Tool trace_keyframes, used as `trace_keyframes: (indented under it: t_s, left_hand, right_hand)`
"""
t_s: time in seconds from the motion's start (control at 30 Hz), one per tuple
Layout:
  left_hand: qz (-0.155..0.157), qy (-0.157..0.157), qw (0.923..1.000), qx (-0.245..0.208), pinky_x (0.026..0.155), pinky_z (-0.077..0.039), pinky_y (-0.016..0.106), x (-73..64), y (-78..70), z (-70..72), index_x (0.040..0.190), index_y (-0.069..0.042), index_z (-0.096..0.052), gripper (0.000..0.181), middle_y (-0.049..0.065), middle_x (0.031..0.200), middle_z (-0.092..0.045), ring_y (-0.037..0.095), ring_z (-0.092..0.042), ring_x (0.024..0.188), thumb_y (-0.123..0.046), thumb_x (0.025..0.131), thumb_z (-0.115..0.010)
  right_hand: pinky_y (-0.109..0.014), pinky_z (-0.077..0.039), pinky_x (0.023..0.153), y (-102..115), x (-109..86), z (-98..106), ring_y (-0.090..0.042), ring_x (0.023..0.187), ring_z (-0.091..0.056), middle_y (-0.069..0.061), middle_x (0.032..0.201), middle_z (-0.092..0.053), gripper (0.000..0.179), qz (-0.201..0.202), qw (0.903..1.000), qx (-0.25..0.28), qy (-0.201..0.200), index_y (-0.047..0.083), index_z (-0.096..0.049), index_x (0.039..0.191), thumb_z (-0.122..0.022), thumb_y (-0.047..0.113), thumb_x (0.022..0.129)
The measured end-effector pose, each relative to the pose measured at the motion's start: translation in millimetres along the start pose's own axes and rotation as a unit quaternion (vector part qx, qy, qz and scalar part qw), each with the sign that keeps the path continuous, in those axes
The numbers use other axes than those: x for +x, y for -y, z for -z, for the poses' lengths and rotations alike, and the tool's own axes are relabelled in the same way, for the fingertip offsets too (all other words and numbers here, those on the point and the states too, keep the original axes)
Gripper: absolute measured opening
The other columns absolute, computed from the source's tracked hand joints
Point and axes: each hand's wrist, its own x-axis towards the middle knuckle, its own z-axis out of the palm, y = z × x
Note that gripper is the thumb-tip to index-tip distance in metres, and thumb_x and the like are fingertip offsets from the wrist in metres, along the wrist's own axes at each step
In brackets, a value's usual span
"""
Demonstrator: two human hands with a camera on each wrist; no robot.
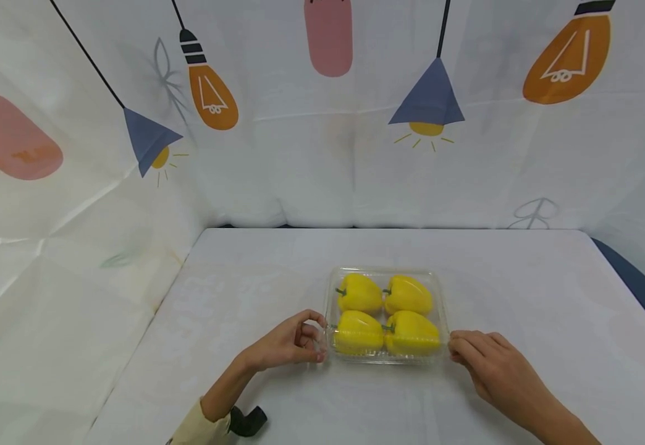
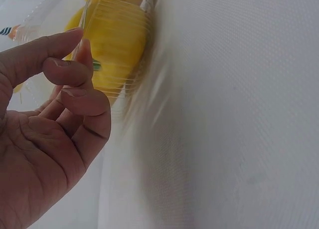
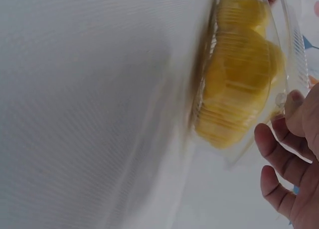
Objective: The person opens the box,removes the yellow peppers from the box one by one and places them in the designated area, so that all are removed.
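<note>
A clear plastic clamshell box (image 1: 380, 360) sits on the table with several yellow bell peppers (image 1: 411, 334) inside, arranged in two rows with green stems pointing left. My left hand (image 1: 291, 342) pinches the box's left edge; in the left wrist view its thumb and fingertips meet at the thin plastic rim, the other fingers curled below. At the opposite side my right hand (image 1: 500, 371) pinches the right edge near the front corner. The right wrist view shows that thumb and index finger at the rim, with the remaining fingers (image 3: 274, 149) bent beside it.
The white-covered table (image 1: 256, 266) extends around the box. Behind it hangs a white cloth (image 1: 300, 167) printed with lamps and bulbs, which also closes off the left side. A black object (image 1: 248, 421) is beside the left sleeve (image 1: 202, 423). Dark blue fabric (image 1: 636, 284) shows past the right edge.
</note>
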Motion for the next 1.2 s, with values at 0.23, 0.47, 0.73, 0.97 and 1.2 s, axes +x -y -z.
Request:
trace_keyframes:
  t_s: [0.23, 0.47, 0.73, 0.97, 1.2]
  left_hand:
    - [-0.004, 0.004, 1.0, 0.003, 0.072, -0.055, 0.036, 0.6, 1.3, 0.8, 0.127, 0.001, -0.038, 0.054, 0.014, 0.094, -0.065, 0.053, -0.057, 0.083, -0.002, 0.083, -0.069]
    - [-0.022, 0.016, 0.9996, 0.01, 0.07, -0.054, 0.027, 0.8, 0.6, 3.5, 0.128, -0.003, -0.038, 0.051, 0.016, 0.096, -0.065, 0.048, -0.058, 0.081, -0.004, 0.085, -0.067]
    - [-0.026, 0.024, 0.9993, 0.007, 0.07, -0.054, 0.026, 0.1, 0.7, 3.6, 0.127, -0.005, -0.039, 0.051, 0.013, 0.094, -0.064, 0.054, -0.054, 0.081, -0.005, 0.085, -0.068]
    - [-0.034, 0.033, 0.9988, 0.01, 0.072, -0.054, 0.026, 1.5, 0.3, 4.0, 0.129, -0.002, -0.034, 0.057, 0.014, 0.098, -0.065, 0.05, -0.054, 0.077, -0.005, 0.084, -0.069]
    - [-0.04, 0.041, 0.9982, 0.015, 0.072, -0.053, 0.026, 0.2, -0.8, 4.5, 0.126, -0.004, -0.036, 0.052, 0.015, 0.096, -0.064, 0.051, -0.051, 0.075, -0.003, 0.085, -0.068]
  right_hand:
    - [-0.023, -0.045, 0.067, 0, 1.2, 1, -0.006, 0.086, -0.058, 0.008, 0.099, -0.062, 0.047, -0.019, 0.9997, -0.001, 0.013, 0.017, -0.062, 0.092, -0.024, 0.044, 0.102]
    - [-0.02, -0.044, 0.07, -1, 5.7, 13, -0.002, 0.079, -0.055, 0.014, 0.092, -0.06, 0.046, -0.043, 0.999, 0.013, 0.007, 0.019, -0.06, 0.094, -0.024, 0.046, 0.102]
    - [-0.018, -0.042, 0.066, 1, 11.2, 28, 0.0, 0.076, -0.052, 0.019, 0.091, -0.057, 0.044, -0.04, 0.9989, 0.013, 0.022, 0.023, -0.06, 0.094, -0.024, 0.049, 0.1]
    - [-0.019, -0.045, 0.066, -1, 26.1, 45, -0.002, 0.074, -0.051, 0.018, 0.092, -0.058, 0.046, -0.04, 0.9991, -0.01, 0.01, 0.022, -0.06, 0.093, -0.024, 0.049, 0.101]
    - [-0.018, -0.046, 0.072, -5, 44.3, 60, -0.004, 0.074, -0.052, 0.015, 0.091, -0.059, 0.033, -0.044, 0.9989, 0.009, -0.011, 0.017, -0.061, 0.096, -0.039, 0.043, 0.1]
